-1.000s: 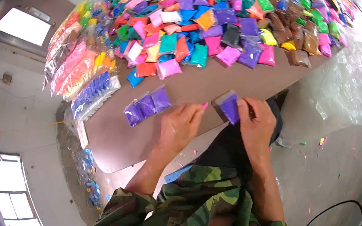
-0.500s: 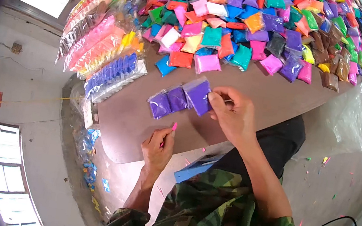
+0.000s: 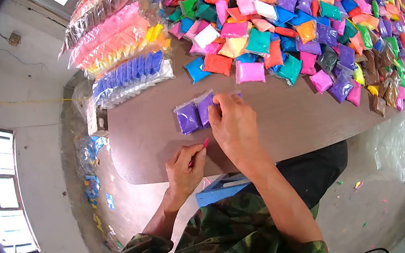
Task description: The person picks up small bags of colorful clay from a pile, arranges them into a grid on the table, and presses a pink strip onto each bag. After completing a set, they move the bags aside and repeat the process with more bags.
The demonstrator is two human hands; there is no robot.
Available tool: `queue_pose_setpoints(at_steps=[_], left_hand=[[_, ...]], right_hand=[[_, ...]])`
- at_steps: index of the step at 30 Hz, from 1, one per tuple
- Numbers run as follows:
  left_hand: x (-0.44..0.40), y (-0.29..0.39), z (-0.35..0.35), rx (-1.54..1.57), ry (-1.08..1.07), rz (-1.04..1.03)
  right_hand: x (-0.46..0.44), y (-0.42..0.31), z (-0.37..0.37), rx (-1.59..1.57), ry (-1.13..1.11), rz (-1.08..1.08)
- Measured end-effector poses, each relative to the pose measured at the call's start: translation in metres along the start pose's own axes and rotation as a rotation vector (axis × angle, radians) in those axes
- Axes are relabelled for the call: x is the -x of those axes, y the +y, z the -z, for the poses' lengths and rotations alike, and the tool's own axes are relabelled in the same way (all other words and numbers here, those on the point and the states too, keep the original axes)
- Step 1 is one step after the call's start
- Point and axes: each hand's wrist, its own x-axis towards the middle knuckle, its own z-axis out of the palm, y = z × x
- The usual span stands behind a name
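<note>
Head view: purple packets [image 3: 188, 119] lie aligned, mixed pile [image 3: 293, 33] loose, right hand [image 3: 235, 123] curled, grip unclear, left hand [image 3: 185, 169] pinching a pink piece [image 3: 206, 143].

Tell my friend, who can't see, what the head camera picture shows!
A person's bare right hand is over a short row of purple plastic packets on a brown tabletop, while the left hand holds a slim pink object. Farther back lies a heap of small, many-coloured plastic packets, with clear plastic bags of colour-sorted packets to the left.
</note>
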Motion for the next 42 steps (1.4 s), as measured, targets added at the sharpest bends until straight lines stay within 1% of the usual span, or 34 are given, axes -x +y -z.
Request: queue_pose_setpoints(at_steps=[7,13,16,17,19,25,28,31,34,37,40,42], left_hand=[[-0.001,0.001,-0.002,0.023,0.008,0.004],[0.001,0.0,-0.002,0.031,0.007,0.019],[0.0,0.002,-0.001,0.005,0.01,0.008],[0.001,0.001,0.0,-0.009,0.007,0.009],[0.002,0.0,-0.003,-0.001,0.002,0.012],[0.002,-0.002,-0.002,0.028,-0.025,0.034],[0.002,-0.004,-0.002,0.025,-0.033,0.016],[0.002,-0.003,0.0,0.016,-0.054,0.051],[0.0,0.001,-0.001,-0.007,-0.052,0.048],[0.0,-0.002,-0.001,-0.014,-0.047,0.027],[0.002,-0.007,-0.004,0.026,-0.033,0.047],[0.001,-0.005,-0.002,-0.015,-0.036,0.02]], right_hand=[[0.006,-0.008,0.01,0.063,-0.08,-0.006],[0.013,-0.012,0.019,0.135,-0.064,-0.017],[0.018,-0.01,0.036,0.201,0.039,-0.059],[0.019,-0.003,0.043,0.204,0.103,-0.057],[0.019,0.022,0.065,0.231,0.238,-0.045],[0.019,0.102,0.157,0.465,0.51,-0.176],[0.016,0.116,0.18,0.505,0.541,-0.279],[0.013,0.122,0.187,0.592,0.519,-0.302],[0.01,0.124,0.187,0.701,0.521,-0.301],[0.011,0.128,0.188,0.682,0.53,-0.294],[0.02,0.127,0.192,0.6,0.542,-0.157],[0.035,0.114,0.193,0.545,0.496,-0.074]])
